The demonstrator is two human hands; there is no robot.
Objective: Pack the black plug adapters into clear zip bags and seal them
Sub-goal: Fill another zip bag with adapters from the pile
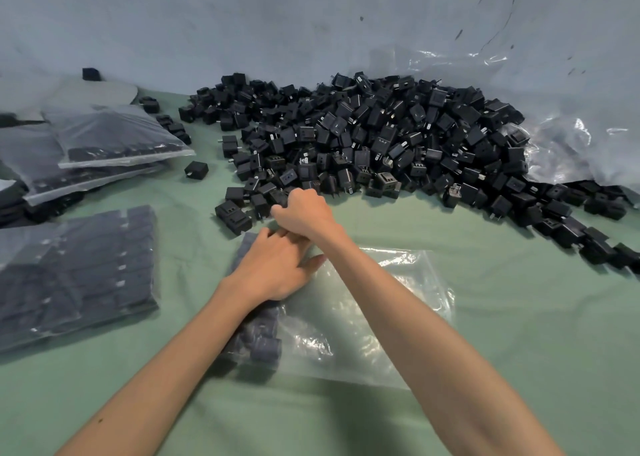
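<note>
Green cloth (485, 317): zip bag (363, 317) pinned flat by left hand (277, 268), fingers spread, for filling; adapters (277, 197) clenched in right hand (304, 210) at near edge of pile (381, 137).

A desk (485, 334) covered in green cloth is shown, on which a pile of black plug adapters (374, 144), filled zip bags (76, 275) and one part-filled bag (346, 317) are laid.

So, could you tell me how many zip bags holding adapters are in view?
4: top stacked bag and the bag beneath it far left, flat bag near left, part-filled bag centre. More may hide underneath.
</note>
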